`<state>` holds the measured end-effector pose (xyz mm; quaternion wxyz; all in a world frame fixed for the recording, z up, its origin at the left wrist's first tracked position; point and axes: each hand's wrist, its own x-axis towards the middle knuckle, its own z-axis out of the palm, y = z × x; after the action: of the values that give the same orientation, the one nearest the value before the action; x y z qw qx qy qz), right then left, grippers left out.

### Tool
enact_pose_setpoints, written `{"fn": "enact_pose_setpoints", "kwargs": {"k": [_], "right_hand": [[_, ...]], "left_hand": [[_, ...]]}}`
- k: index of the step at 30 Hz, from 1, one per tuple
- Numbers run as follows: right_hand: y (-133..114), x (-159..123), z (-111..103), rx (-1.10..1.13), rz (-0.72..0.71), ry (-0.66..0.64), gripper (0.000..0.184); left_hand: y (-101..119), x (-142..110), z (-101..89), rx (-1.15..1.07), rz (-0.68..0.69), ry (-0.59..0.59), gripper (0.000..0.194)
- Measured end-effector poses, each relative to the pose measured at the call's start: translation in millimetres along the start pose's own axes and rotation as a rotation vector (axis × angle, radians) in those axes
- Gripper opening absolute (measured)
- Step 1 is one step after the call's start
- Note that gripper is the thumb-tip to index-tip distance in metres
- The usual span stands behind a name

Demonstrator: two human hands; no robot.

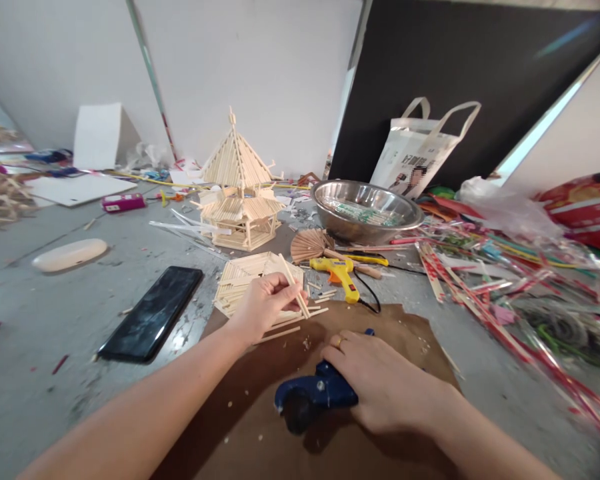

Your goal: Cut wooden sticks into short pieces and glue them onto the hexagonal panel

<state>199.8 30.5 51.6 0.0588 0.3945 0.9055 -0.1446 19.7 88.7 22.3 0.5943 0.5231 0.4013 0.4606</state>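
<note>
The left hand (265, 301), nearly closed, pinches sticks (295, 283); the right hand (380, 373) grasps the blue tool (323, 388).

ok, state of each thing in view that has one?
Left hand: pinching pale sticks
Right hand: closed over blue tool
Phone: flat, screen dark
Yellow glue gun: lying on its side; power unclear
Metal bowl: upright, not empty
Tote bag: standing, handles up
Roofed stick model: standing

Bare left hand (270, 299) extended forward in a pinch. Bare right hand (375, 375) palm down, curled in a grip. Both bare forearms (150, 403) angle inward from below.
</note>
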Motion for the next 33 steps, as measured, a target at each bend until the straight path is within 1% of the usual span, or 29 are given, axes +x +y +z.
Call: {"fn": "enact_pose_setpoints", "kwargs": {"k": [5, 8, 10, 13, 20, 22, 24, 27, 30, 32, 33], "right_hand": [[-4, -4, 3, -0.032, -0.003, -0.005, 0.022], [-5, -5, 3, -0.043, 0.0, 0.005, 0.021], [-5, -5, 3, -0.046, -0.003, 0.002, 0.021], [-5, -6, 3, -0.043, -0.009, 0.007, 0.023], [-3, -6, 3, -0.018, -0.013, 0.025, 0.021], [-3, -7, -2, 0.001, -0.018, 0.017, 0.019], [-3, -9, -10, 0.028, -0.027, 0.012, 0.016], [-1, -14, -24, 0.073, 0.019, 0.047, 0.016], [7, -17, -31, 0.093, 0.129, 0.159, 0.024], [15, -15, -30, 0.071, 0.213, 0.265, 0.033], [19, -13, -29, 0.051, 0.26, 0.321, 0.037]], "left_hand": [[-7, -8, 6.9, 0.433, 0.173, -0.128, 0.022], [-12, -9, 10.0, 0.607, 0.25, -0.178, 0.023], [-15, -9, 10.9, 0.675, 0.276, -0.208, 0.024], [-18, -8, 10.6, 0.727, 0.276, -0.236, 0.025], [-17, -11, 11.4, 0.798, 0.297, -0.253, 0.026], [-17, -11, 12.0, 0.8, 0.296, -0.241, 0.026], [-18, -11, 11.7, 0.81, 0.279, -0.203, 0.026], [-15, -9, 8.3, 0.856, 0.261, -0.08, 0.03], [-9, -7, 3.0, 0.916, 0.297, 0.056, 0.032], [-6, -7, 0.7, 0.957, 0.329, 0.085, 0.032], [-5, -7, 0.3, 0.983, 0.345, 0.082, 0.031]]}}
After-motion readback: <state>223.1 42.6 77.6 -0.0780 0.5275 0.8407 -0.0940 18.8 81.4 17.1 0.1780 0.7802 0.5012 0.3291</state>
